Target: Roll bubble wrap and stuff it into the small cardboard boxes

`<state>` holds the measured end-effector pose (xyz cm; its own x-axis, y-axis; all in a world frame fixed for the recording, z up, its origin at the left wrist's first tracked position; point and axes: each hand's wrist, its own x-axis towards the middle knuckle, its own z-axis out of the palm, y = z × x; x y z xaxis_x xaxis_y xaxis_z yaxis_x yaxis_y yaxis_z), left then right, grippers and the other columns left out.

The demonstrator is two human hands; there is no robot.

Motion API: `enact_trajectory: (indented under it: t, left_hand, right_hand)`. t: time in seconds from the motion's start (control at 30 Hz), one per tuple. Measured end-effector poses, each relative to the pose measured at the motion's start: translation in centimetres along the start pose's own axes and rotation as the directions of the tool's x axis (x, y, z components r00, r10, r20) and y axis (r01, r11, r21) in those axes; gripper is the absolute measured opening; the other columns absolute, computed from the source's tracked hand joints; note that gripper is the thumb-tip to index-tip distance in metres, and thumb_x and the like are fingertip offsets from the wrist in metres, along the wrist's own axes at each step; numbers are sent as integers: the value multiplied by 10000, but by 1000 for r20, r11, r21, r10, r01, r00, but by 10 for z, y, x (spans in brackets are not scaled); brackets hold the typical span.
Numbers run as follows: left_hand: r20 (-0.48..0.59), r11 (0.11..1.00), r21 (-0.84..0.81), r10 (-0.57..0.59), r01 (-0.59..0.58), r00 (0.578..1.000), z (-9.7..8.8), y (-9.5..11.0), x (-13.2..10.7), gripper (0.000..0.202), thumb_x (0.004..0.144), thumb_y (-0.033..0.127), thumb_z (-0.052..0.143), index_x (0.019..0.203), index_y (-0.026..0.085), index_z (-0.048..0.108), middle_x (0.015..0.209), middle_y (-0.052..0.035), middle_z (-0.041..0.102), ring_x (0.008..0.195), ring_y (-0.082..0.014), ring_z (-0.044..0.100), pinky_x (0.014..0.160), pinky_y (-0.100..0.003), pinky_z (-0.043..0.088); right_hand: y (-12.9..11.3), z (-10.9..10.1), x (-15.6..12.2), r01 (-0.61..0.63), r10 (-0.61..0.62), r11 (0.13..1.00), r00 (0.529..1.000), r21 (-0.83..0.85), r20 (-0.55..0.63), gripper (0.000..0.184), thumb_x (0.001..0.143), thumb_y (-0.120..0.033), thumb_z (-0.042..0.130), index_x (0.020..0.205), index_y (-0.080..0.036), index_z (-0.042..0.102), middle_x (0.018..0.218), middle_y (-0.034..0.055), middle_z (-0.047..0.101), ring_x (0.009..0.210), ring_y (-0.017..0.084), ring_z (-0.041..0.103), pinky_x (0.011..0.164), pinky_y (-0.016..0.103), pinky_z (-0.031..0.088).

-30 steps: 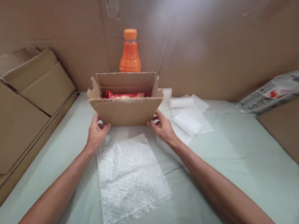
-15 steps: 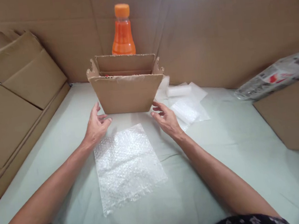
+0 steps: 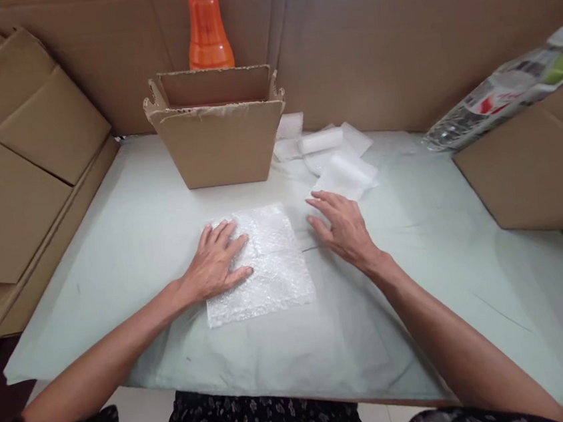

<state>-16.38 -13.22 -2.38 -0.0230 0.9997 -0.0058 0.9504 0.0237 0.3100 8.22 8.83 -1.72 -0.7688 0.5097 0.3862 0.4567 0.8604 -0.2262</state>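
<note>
A sheet of bubble wrap (image 3: 274, 259) lies flat on the pale green cloth. My left hand (image 3: 219, 258) rests on its left part, palm down with fingers spread. To the right of the sheet, my right hand (image 3: 341, 225) hovers with its fingers apart and nothing in them. Its fingertips come close to a pile of white foam or bubble wrap pieces (image 3: 345, 174). Beyond both hands an open cardboard box (image 3: 224, 146) stands upright, its inside mostly hidden by the front wall.
An orange bottle (image 3: 209, 34) stands behind the open box. Large cardboard boxes (image 3: 18, 192) line the left side. At the right, clear plastic bottles (image 3: 491, 98) lie beside another cardboard box (image 3: 532, 158). Cardboard walls (image 3: 369, 47) close off the back; the cloth-covered table's front edge shows near my body.
Both hands have left the sides of the open box. My left hand has come down onto the bubble wrap; my right has moved right. The view has tilted downward.
</note>
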Motion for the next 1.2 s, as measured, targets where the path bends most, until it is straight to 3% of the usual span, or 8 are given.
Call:
enact_trajectory:
  t: [0.13, 0.3, 0.43, 0.6, 0.83, 1.0, 1.1, 1.2]
  left_hand:
    - [-73, 997, 47, 70, -66, 995, -9, 8, 10, 635, 942, 514, 599, 1468, 168, 518, 1636, -225, 356, 1538, -420, 300, 1250, -672, 178]
    - [-115, 990, 75, 128, -120, 985, 5, 17, -4, 575, 998, 462, 516, 1486, 158, 505, 1612, -206, 417, 1524, -372, 352, 1261, -619, 228]
    - [-13, 987, 34, 159, -158, 987, 12, 5, -13, 587, 1004, 472, 518, 1523, 202, 478, 1655, -159, 376, 1559, -357, 301, 1272, -615, 215]
    - [-178, 978, -122, 148, -171, 973, 1, -7, -42, 483, 999, 384, 552, 1449, 209, 562, 1589, -142, 485, 1535, -331, 357, 1245, -573, 314]
    - [-160, 933, -339, 72, -123, 984, -11, -8, -78, 404, 952, 332, 606, 1344, 241, 645, 1407, -113, 659, 1442, -336, 491, 1183, -580, 410]
    - [15, 871, -492, 25, -14, 1000, -29, -5, -91, 753, 849, 565, 698, 1513, 280, 489, 1594, -115, 483, 1495, -361, 420, 1184, -562, 421]
    - [-36, 851, -513, -148, 109, 988, -31, 3, -92, 702, 829, 547, 709, 1444, 246, 558, 1469, -120, 608, 1368, -322, 564, 1114, -482, 493]
    - [-147, 801, -558, -353, 217, 924, -25, 13, -82, 411, 904, 450, 585, 1218, 205, 690, 1145, -84, 755, 1052, -235, 703, 882, -346, 569]
  right_hand:
    - [-53, -7, -24, 113, -115, 991, 993, 68, 28, 345, 1003, -235, 507, 1317, -187, 642, 1427, 137, 636, 1332, 299, 574, 1049, 483, 477]
    - [-93, 20, -10, 206, -226, 971, 957, 126, 182, 416, 989, -214, 532, 1395, -159, 604, 1513, 145, 568, 1409, 298, 515, 1078, 479, 471]
    - [-69, 25, -28, 203, -227, 972, 943, 123, 243, 400, 1032, -318, 522, 1391, -168, 616, 1513, 131, 573, 1426, 299, 508, 1106, 494, 445]
    - [-21, -16, -89, 145, -145, 989, 983, 3, 116, 337, 1036, -187, 476, 1319, -177, 658, 1386, 135, 674, 1306, 283, 616, 997, 454, 496]
    - [-53, -13, -81, 398, -427, 901, 886, 173, 182, 318, 1023, -110, 463, 1193, -217, 710, 1438, 95, 644, 1360, 271, 575, 990, 446, 517]
    - [-76, -10, -65, -30, -16, 803, 997, 596, 73, 248, 1042, -272, 485, 1095, -219, 721, 1098, 69, 768, 1050, 206, 711, 919, 374, 558]
    - [-84, -26, -70, -324, 230, 607, 946, 725, 230, 253, 1008, -393, 540, 1034, -218, 720, 979, 49, 749, 856, 183, 691, 797, 324, 558]
    - [-87, -38, -73, -472, 289, 462, 881, 751, 376, 337, 984, -482, 548, 1047, -199, 718, 876, 43, 711, 728, 162, 627, 758, 326, 543]
